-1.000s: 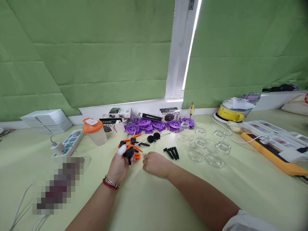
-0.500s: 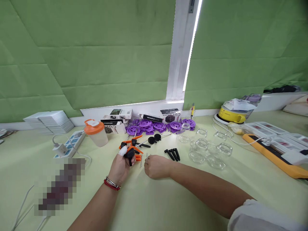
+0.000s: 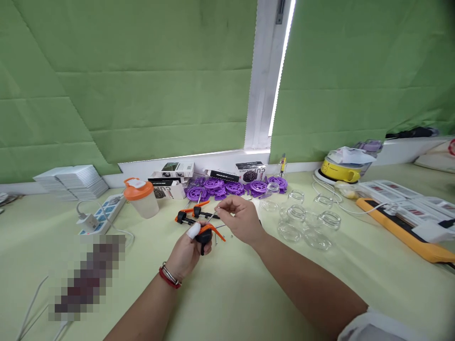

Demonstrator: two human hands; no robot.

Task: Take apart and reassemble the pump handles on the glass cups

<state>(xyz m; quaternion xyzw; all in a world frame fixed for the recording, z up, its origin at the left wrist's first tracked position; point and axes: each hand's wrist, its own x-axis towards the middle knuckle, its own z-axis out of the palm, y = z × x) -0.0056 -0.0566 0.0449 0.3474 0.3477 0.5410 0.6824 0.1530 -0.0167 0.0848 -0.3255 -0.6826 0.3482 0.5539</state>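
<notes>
Gripped the black-and-orange piece firmly in the left hand, just above the tabletop, and pinched with the fingertips of the right hand at the upper end of a thin metal rod, slanting up from the piece. Risked, by the look of so fine a pinch, bending or skewing the rod through uneven pressure, or, through a low wrist, brushing away a small metal bit below, between the similar pieces and the glass jars.

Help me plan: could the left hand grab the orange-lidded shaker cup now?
Probably not: the left hand grips a black-and-orange part, though the way to the shaker cup looks free.
</notes>
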